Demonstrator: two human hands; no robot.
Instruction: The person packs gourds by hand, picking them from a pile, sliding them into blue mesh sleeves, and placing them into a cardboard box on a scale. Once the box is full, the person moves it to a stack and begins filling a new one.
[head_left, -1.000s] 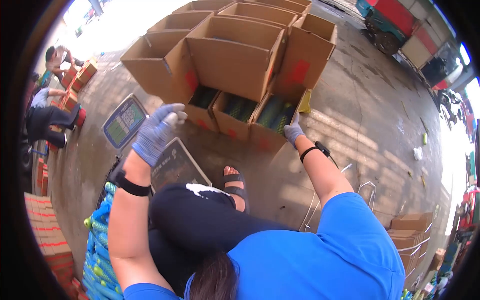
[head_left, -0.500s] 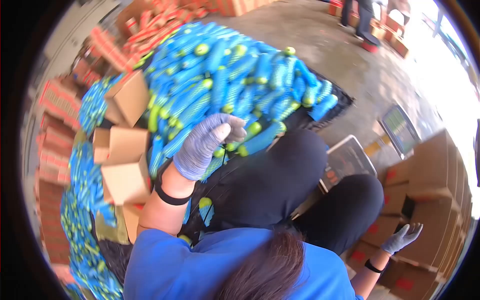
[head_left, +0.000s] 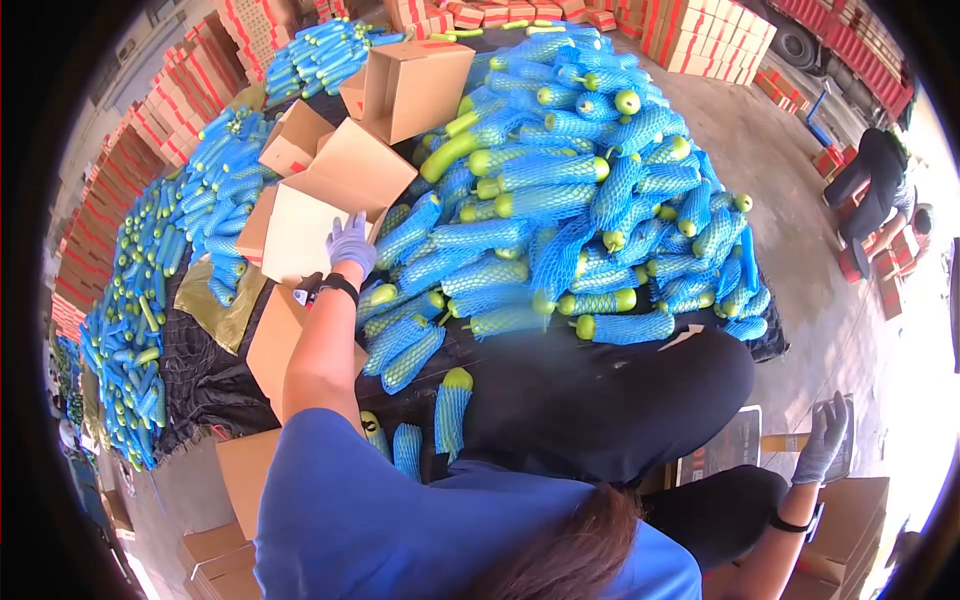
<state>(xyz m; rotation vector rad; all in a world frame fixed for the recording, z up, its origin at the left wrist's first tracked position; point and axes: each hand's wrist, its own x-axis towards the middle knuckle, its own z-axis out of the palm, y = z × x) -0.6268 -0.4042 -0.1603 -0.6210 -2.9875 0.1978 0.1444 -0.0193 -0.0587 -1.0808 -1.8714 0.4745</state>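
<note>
My left hand (head_left: 350,246), in a grey-purple glove, lies with its fingers spread on the pale flap of an open cardboard box (head_left: 300,232). Gloved as well, my right hand (head_left: 822,440) is raised at the lower right, fingers apart and holding nothing, beside a dark flat device (head_left: 725,445). In front of my legs a large pile of green gourds in blue net sleeves (head_left: 560,180) covers a black sheet (head_left: 215,380). One netted gourd (head_left: 453,415) lies close to my lap.
More open boxes (head_left: 415,85) stand beyond my left hand. Stacked cartons (head_left: 715,40) line the back and left. At the right a person (head_left: 875,195) bends over small boxes (head_left: 890,262). Further netted gourds (head_left: 130,300) lie at the left.
The view has turned left. My left hand has moved from above the gourds to the box flap, and its curled fingers have spread. My right hand has risen beside the device.
</note>
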